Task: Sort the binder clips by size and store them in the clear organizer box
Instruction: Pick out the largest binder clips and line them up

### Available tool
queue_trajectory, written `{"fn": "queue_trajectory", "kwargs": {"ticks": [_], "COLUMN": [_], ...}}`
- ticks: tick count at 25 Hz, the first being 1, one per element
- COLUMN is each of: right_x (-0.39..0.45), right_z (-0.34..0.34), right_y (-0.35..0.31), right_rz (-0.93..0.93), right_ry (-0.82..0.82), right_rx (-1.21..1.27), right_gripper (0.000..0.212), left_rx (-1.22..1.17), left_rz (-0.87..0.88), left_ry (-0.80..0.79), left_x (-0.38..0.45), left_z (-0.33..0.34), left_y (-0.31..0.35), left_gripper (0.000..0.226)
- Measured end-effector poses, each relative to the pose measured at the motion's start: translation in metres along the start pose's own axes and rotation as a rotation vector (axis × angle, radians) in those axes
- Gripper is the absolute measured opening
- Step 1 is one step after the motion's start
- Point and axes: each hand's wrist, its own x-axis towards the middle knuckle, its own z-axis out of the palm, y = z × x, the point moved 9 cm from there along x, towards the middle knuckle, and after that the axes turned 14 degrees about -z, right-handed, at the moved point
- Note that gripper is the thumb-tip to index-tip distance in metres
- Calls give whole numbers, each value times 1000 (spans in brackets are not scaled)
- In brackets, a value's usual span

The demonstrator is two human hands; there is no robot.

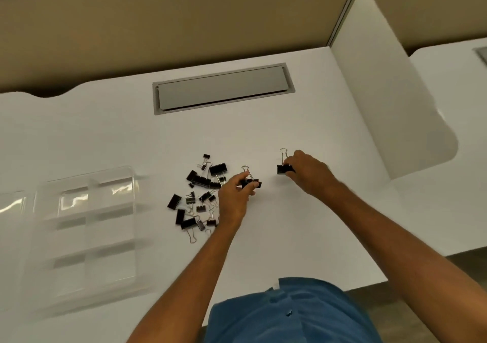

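1. Pinching a black binder clip (251, 183), left hand (234, 197) fingers clamped on it.
2. Right hand (308, 175) grips another clip (284, 168), just above the desk (290, 224).
3. Loose clip pile (200, 195) sits between hands and clear organizer box (84, 226).

Black bodies with silver wire handles are shown by the binder clip (251, 183) pinched in the left hand (233, 200) and by the binder clip (284, 168) pinched in the right hand (308, 174). The same black and silver is seen in the pile of clips (199, 197) just left of the left hand. Further left, the organizer box (84, 226) is rendered clear, blurred with white glints. A plain white desk (263, 131) lies beneath both hands, a grey hatch (224, 88) beyond them, and what appears to be a blue shirt (290, 313) below
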Motion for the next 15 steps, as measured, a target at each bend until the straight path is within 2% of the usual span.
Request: {"fn": "queue_trajectory", "kwargs": {"ticks": [4,6,10,15], "right_x": [33,45,52,53], "right_z": [0,6,15,18], "right_y": [10,10,10,13], "right_rz": [-63,-110,-215,-296], "right_ry": [26,46,139,281], "right_rx": [-190,-243,-285,-294], "right_gripper": [18,21,34,32], "left_rx": [139,177,218,399], "left_rz": [23,22,31,134], "left_ry": [46,55,42,99], "left_x": [42,57,75,84], "left_z": [30,38,48,57], "left_y": [16,19,20,27], "left_gripper": [32,27,24,27]}}
